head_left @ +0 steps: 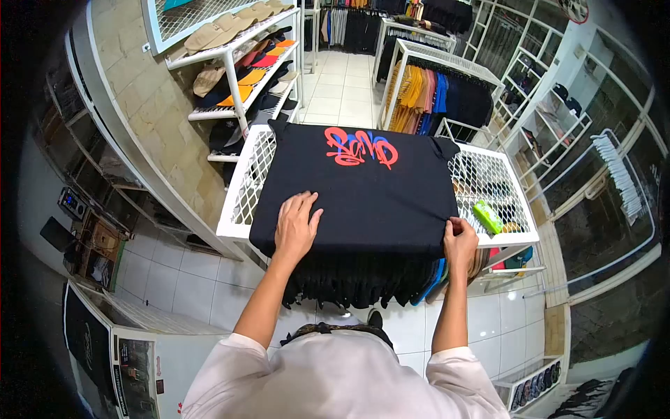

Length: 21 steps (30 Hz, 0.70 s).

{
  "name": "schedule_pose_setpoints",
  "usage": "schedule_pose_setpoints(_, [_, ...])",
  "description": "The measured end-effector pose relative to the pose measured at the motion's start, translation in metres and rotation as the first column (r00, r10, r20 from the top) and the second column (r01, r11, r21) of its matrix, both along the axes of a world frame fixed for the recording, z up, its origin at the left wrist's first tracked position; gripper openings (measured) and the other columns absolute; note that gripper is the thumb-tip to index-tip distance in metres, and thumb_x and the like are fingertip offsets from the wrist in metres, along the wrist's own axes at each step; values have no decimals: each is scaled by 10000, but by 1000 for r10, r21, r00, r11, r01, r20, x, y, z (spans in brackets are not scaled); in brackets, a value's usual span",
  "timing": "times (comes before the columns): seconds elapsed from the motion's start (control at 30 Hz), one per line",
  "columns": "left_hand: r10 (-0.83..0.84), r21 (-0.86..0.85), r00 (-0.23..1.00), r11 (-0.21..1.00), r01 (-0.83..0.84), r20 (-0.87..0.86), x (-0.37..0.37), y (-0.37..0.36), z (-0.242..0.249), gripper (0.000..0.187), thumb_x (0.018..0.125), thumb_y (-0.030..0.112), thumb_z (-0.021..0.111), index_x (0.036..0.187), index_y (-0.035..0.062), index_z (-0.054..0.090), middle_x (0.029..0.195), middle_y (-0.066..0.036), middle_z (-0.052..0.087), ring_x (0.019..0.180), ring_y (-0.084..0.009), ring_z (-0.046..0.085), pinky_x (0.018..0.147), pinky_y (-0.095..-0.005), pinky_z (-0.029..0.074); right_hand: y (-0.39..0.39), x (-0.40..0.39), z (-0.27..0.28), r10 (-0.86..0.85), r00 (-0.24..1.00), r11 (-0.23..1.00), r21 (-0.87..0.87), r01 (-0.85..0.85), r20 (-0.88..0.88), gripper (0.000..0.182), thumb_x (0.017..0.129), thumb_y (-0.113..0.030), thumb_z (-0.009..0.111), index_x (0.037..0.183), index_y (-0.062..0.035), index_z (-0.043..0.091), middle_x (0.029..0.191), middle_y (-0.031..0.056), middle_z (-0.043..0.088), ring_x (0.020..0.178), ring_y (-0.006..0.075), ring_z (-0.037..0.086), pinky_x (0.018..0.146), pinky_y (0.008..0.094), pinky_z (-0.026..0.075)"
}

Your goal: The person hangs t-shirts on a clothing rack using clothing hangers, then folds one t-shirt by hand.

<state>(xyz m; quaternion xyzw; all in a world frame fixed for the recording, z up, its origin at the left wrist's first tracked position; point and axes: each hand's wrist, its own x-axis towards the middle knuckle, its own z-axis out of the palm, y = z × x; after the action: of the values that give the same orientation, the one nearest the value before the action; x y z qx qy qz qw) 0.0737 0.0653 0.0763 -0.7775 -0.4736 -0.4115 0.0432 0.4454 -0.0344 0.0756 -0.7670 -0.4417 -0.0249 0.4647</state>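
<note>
A black T-shirt (pixel 356 199) lies spread flat over a white mesh-topped rack, its red and blue lettering (pixel 361 148) near the far edge. My left hand (pixel 299 227) rests on the cloth at the near left, fingers stretched out. At the near right corner, my right hand (pixel 460 241) pinches the shirt's edge between thumb and fingers. A bright green packet (pixel 488 216) sits on the mesh just beyond my right hand.
Under the white rack (pixel 513 188) hang several dark garments (pixel 349 279). Shelves of caps (pixel 244 77) stand at the far left, and a rail of coloured shirts (pixel 419 98) stands ahead. White hangers (pixel 618 178) hang at the right. Tiled floor (pixel 335 91) runs between the racks.
</note>
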Motion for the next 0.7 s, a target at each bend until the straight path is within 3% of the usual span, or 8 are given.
schedule_pose_setpoints(0.07, [9, 145, 999, 989, -2, -50, -3, 8, -7, 359, 930, 224, 719, 1228, 28, 681, 1078, -126, 676, 1036, -335, 627, 940, -469, 478, 7, -13, 6, -22, 998, 1000, -2, 22, 51, 161, 856, -113, 748, 971, -2, 768, 894, 181, 751, 850, 331, 714, 819, 440, 552])
schedule_pose_setpoints(0.17, [-41, 120, 994, 991, 53, -99, -9, 19, -5, 359, 927, 251, 717, 1209, 31, 686, 1101, -125, 678, 1055, -349, 621, 949, -481, 476, 19, -48, 21, -39, 890, 989, 145, -30, 455, 181, 830, -137, 748, 980, -35, 753, 928, 159, 688, 876, 373, 664, 835, 478, 518])
schedule_pose_setpoints(0.23, [-69, -239, 995, 970, 49, -74, -9, 28, 19, 360, 913, 267, 731, 1188, 37, 692, 1127, -130, 677, 1065, -350, 614, 940, -475, 476, 38, -63, 28, 166, 909, 979, 46, -198, 381, 148, 844, -176, 755, 888, -41, 711, 919, 164, 661, 874, 379, 660, 796, 479, 522])
schedule_pose_setpoints(0.3, [-49, -221, 996, 975, 30, -80, -4, 42, 11, 281, 914, 255, 728, 1104, 50, 695, 1073, -125, 663, 1045, -339, 605, 907, -461, 471, 65, -67, 21, 290, 915, 955, -154, -255, 279, 184, 850, -195, 760, 831, -34, 673, 902, 164, 657, 864, 385, 657, 790, 465, 530])
schedule_pose_setpoints(0.5, [45, -130, 997, 990, -54, -68, 2, 47, 7, 238, 927, 263, 714, 1055, 65, 688, 1020, -115, 616, 1013, -321, 589, 900, -462, 459, 83, -73, 7, 113, 915, 990, -125, -69, 387, 248, 870, -238, 743, 814, -11, 660, 937, 173, 675, 949, 358, 654, 806, 452, 532])
schedule_pose_setpoints(0.57, [44, -92, 997, 995, -49, -62, 2, 49, 2, 273, 938, 273, 700, 1110, 61, 691, 1120, -134, 629, 1100, -341, 583, 960, -470, 451, 84, -74, 8, 154, 934, 970, -227, -83, 321, 292, 891, -275, 718, 968, 6, 707, 1084, 204, 699, 1106, 373, 638, 925, 455, 519])
schedule_pose_setpoints(0.63, [36, -43, 998, 998, -38, -55, 3, 53, -3, 312, 950, 283, 686, 1165, 57, 695, 1220, -154, 641, 1187, -361, 577, 1020, -478, 442, 96, -65, -16, -3, 845, 998, 54, -30, 534, 397, 906, -298, 699, 1155, 11, 701, 1244, 228, 680, 1237, 404, 595, 1060, 472, 462])
schedule_pose_setpoints(0.7, [78, -20, 995, 997, -79, -61, 2, 53, -4, 386, 968, 295, 663, 1258, 41, 680, 1368, -193, 623, 1324, -400, 536, 1122, -500, 397, 94, -60, -22, 51, 886, 998, -5, -55, 460, 453, 920, -309, 685, 1252, 0, 675, 1341, 238, 647, 1297, 427, 564, 1133, 492, 404])
